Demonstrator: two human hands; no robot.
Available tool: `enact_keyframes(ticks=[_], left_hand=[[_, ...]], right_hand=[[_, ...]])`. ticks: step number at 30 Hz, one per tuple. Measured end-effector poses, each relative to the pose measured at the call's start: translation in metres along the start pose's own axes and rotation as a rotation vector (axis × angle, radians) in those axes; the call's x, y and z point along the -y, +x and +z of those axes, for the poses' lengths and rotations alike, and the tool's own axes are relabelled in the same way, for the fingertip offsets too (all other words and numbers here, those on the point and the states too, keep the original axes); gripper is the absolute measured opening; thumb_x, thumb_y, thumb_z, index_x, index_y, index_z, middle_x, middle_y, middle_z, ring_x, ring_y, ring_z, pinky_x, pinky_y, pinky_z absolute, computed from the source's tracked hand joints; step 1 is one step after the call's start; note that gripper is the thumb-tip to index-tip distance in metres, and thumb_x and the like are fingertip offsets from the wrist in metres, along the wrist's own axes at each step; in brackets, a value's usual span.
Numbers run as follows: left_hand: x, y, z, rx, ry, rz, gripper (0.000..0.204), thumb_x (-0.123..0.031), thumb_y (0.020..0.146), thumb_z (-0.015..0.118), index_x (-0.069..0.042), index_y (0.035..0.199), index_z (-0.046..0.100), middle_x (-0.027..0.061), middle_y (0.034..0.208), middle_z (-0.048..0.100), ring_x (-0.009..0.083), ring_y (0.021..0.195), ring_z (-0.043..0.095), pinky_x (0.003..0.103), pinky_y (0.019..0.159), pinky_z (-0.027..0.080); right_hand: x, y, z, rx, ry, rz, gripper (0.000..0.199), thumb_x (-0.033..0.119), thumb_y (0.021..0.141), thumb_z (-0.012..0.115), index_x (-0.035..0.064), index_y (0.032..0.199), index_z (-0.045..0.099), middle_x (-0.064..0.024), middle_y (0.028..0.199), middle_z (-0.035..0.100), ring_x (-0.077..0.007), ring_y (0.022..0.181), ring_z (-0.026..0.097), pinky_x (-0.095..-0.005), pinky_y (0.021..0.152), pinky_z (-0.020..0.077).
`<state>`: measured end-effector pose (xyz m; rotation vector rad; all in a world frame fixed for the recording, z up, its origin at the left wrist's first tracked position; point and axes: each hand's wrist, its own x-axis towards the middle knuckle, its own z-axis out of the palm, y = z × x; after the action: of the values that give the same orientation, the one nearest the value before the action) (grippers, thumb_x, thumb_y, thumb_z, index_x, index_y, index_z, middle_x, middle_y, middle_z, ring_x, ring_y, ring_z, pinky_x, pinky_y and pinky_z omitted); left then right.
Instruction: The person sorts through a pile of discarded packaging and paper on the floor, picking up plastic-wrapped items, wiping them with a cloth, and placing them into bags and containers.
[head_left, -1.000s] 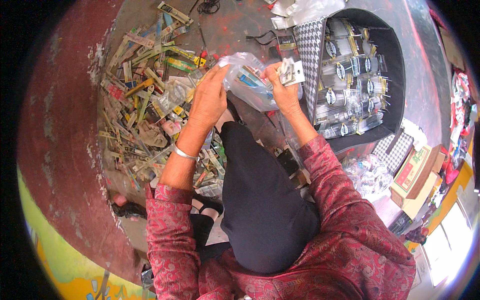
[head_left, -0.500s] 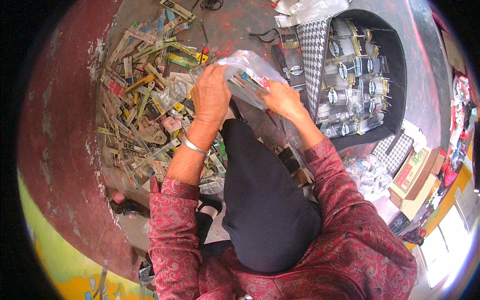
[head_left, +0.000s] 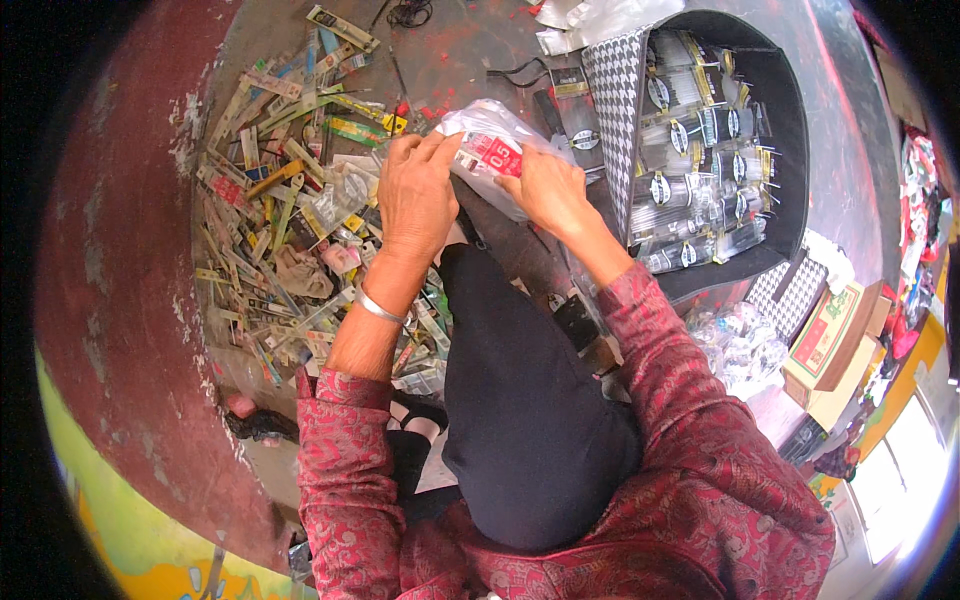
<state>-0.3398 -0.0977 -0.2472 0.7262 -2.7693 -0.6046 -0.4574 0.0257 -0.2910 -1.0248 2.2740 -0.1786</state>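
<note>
A clear plastic bag (head_left: 492,117) is stretched between my two hands above the floor, beyond my knee. My left hand (head_left: 417,197) is closed on the bag's left edge. The fingers of my right hand (head_left: 549,190) grip its right side beside a red-and-white label (head_left: 490,154), which faces up at the bag's near edge. Whether the label is loose or part of a pack in the bag, I cannot tell. What lies inside the bag is mostly hidden by the label and my fingers.
A heap of slim packets and plastic pieces (head_left: 290,240) covers the floor at left. On the right, a black case with a houndstooth flap (head_left: 613,110) holds several packets of thin rods (head_left: 690,150). Nearer are clear plastic bags (head_left: 735,345) and a cardboard box (head_left: 825,335).
The bag has tilted, so its red-and-white label now faces up, and the thin coloured items seen in its mouth are hidden. My right hand has shifted slightly left.
</note>
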Motion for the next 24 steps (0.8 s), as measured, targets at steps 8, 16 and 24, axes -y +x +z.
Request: enact_keyframes(ticks=[8, 16, 24], left_hand=[[0.001, -0.01, 0.003, 0.1, -0.302, -0.096, 0.044, 0.004, 0.064, 0.053, -0.006, 0.107, 0.057, 0.0107, 0.106, 0.056, 0.032, 0.101, 0.046, 0.04, 0.09, 0.035], [0.006, -0.002, -0.013, 0.195, -0.036, 0.076, 0.053, 0.006, 0.065, 0.05, -0.007, 0.116, 0.05, 0.0123, 0.115, 0.052, 0.0332, 0.113, 0.04, 0.046, 0.093, 0.032], [0.014, -0.012, -0.013, 0.358, 0.103, -0.017, 0.051, 0.005, 0.069, 0.049, -0.01, 0.118, 0.05, 0.0056, 0.121, 0.049, 0.0298, 0.123, 0.032, 0.058, 0.097, 0.023]], right_hand=[[-0.01, -0.031, -0.004, 0.119, -0.184, -0.16, 0.039, 0.038, 0.083, 0.051, 0.0023, 0.097, 0.057, -0.0194, 0.08, 0.062, -0.0345, 0.071, 0.062, -0.0428, 0.06, 0.0488], [-0.005, -0.029, -0.02, 0.338, -0.18, -0.257, 0.032, 0.034, 0.082, 0.052, 0.0043, 0.092, 0.058, -0.0185, 0.077, 0.063, -0.0322, 0.073, 0.062, -0.0445, 0.062, 0.0468], [-0.023, -0.043, -0.01, 0.193, -0.511, -0.329, 0.03, 0.031, 0.073, 0.061, 0.0036, 0.085, 0.059, -0.0111, 0.074, 0.062, -0.0239, 0.074, 0.062, -0.0359, 0.069, 0.0435]])
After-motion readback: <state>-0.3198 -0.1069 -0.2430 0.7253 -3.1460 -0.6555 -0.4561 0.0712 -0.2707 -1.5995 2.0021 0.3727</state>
